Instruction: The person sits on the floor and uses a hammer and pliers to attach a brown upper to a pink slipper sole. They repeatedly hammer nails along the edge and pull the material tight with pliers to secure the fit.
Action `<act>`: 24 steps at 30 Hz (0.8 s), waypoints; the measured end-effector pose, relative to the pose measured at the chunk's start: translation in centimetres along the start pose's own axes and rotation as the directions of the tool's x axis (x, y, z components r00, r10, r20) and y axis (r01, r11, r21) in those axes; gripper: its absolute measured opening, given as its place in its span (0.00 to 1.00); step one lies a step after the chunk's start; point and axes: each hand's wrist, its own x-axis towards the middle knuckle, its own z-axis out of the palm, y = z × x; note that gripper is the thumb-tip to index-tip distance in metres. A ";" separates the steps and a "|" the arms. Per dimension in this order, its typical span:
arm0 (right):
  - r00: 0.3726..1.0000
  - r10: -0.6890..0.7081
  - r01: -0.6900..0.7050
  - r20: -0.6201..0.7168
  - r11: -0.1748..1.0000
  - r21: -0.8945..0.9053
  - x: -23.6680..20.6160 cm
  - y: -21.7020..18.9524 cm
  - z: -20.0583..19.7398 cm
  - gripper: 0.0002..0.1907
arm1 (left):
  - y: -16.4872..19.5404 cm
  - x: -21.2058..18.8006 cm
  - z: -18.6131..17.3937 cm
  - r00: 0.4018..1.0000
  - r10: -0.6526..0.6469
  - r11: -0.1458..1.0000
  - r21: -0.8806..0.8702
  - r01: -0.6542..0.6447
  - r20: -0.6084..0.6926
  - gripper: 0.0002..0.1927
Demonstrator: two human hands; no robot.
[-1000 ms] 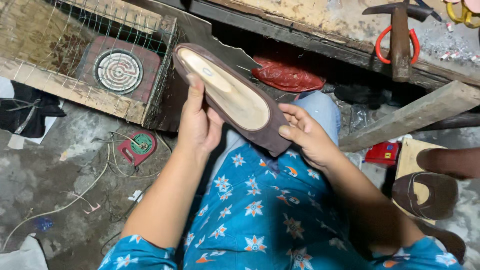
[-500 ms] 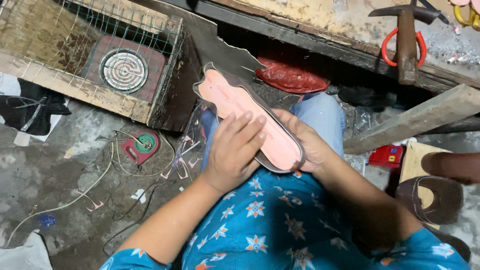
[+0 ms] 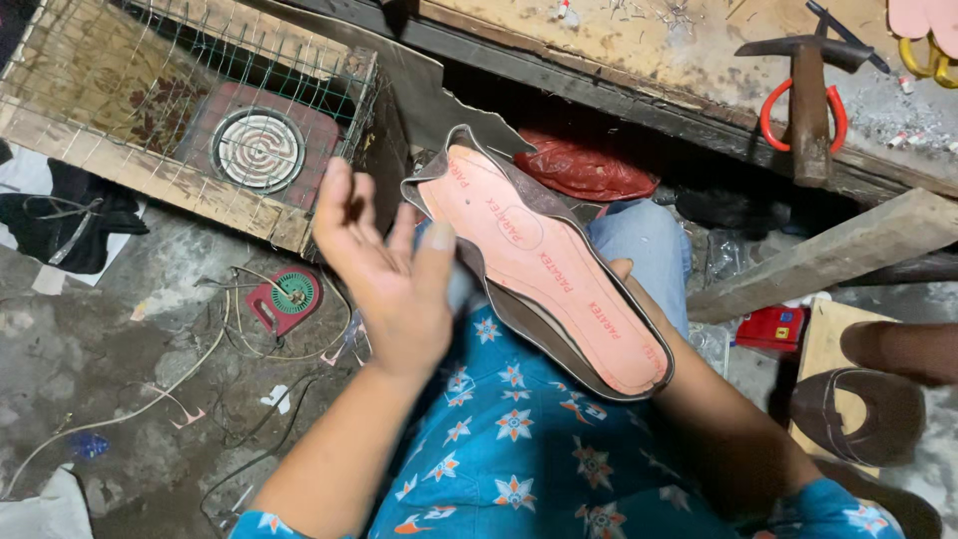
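Above littered concrete floor (image 3: 110, 369), workbench (image 3: 639, 60)

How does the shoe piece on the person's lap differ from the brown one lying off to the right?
The shoe piece on the lap shows a pink insole face up, and the right hand grips it from beneath. The brown shoe piece rests untouched on a pale board, dark all over with an open middle. Both have brown edges.

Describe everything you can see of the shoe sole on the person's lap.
The shoe sole shows a salmon-pink board face with printed lettering, rimmed by a folded brown leather-like edge. It lies face up, slanting from upper left to lower right over the lap. The right hand supports it from beneath; the left hand is raised beside it, apart.
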 end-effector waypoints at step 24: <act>0.748 -0.586 0.413 0.310 0.046 -0.909 2.9 -5.6 10.5 0.06 | -0.9 2.7 -2.4 0.887 -0.043 0.878 0.442 -0.187 0.460 0.21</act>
